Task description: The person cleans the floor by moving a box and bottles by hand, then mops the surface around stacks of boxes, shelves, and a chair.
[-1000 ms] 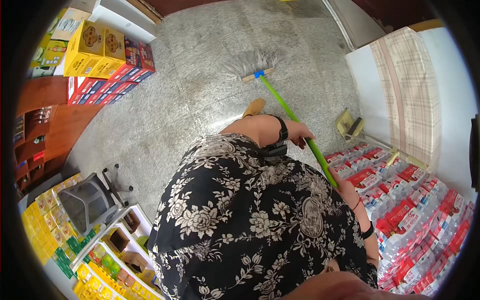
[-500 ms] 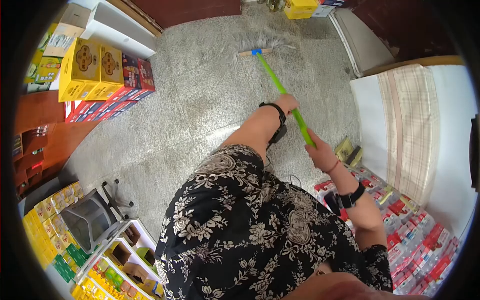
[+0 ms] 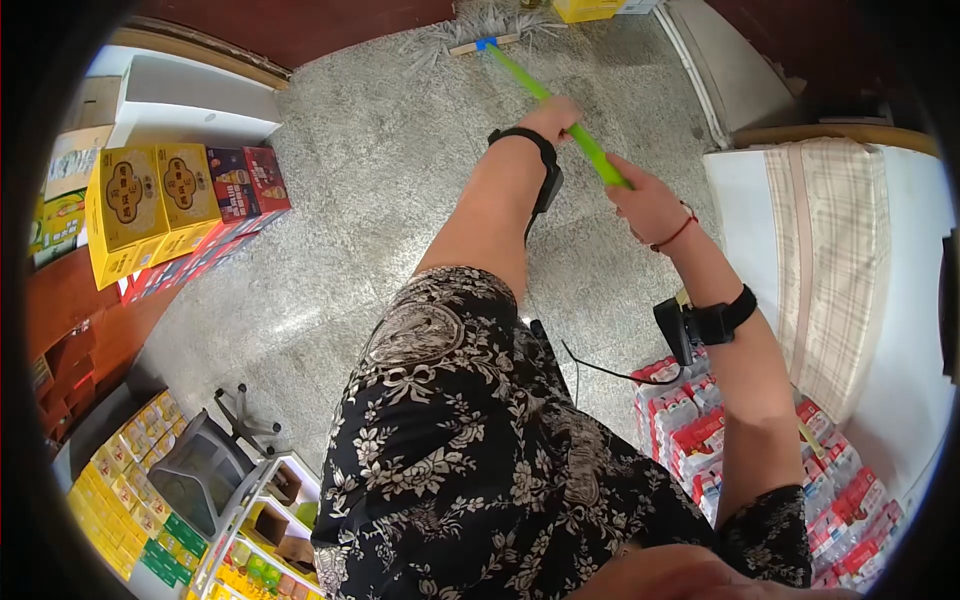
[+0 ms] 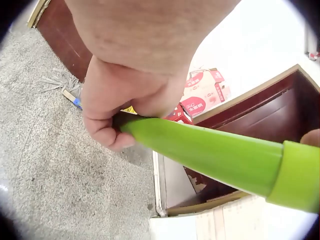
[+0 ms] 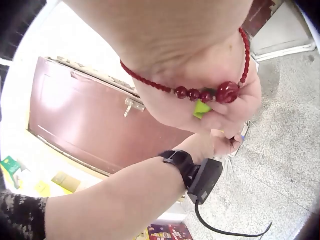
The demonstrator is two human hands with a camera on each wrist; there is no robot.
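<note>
my left hand (image 3: 555, 116) and right hand (image 3: 648, 205) stay clamped on the green broom (image 3: 522, 76), now pushed far out to twelve o'clock by the door (image 3: 330, 25), so this stroke looks spent.

**Green broom, head down by the door**

Your broom (image 3: 560, 110) has a bright green handle (image 4: 210, 155), a blue collar (image 3: 487, 43) and a wooden brush head (image 3: 463, 47). Its grey bristles splay on the floor just in front of the dark red door (image 3: 330, 20). The handle slants up and away from the door, through your left grip (image 3: 555, 118), then your right grip (image 3: 645, 205).
</note>
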